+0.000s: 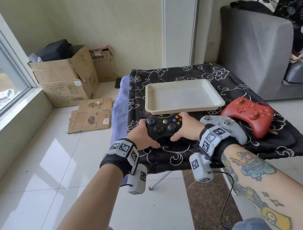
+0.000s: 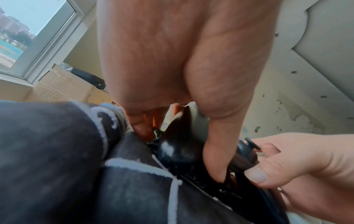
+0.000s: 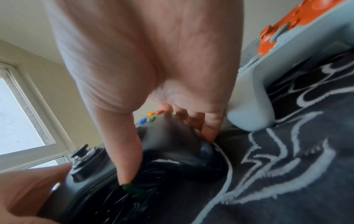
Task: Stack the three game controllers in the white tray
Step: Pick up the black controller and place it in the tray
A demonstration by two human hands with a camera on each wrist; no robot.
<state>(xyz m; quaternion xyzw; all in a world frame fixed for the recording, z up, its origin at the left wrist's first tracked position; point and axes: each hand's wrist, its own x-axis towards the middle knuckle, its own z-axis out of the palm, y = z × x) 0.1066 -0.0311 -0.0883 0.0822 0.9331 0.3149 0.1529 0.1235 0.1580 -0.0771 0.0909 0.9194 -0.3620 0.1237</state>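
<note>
A black game controller (image 1: 164, 126) lies on the dark patterned cloth (image 1: 189, 148) just in front of the white tray (image 1: 183, 96). My left hand (image 1: 142, 135) grips its left handle and my right hand (image 1: 185, 128) grips its right handle, thumbs at the near side. The left wrist view shows my left hand (image 2: 182, 91) closing on the black controller (image 2: 176, 145), thumb beneath. In the right wrist view my right hand (image 3: 153, 75) wraps the black controller (image 3: 172, 145). A grey controller (image 1: 224, 125) and a red controller (image 1: 250, 116) lie to the right. The tray holds nothing.
The small table has its near edge close to my wrists. Cardboard boxes (image 1: 66, 77) and flattened cardboard (image 1: 91, 115) sit on the tiled floor at the left by a window. A grey sofa (image 1: 257, 48) stands at the right. The grey controller (image 3: 277, 68) lies right beside my right hand.
</note>
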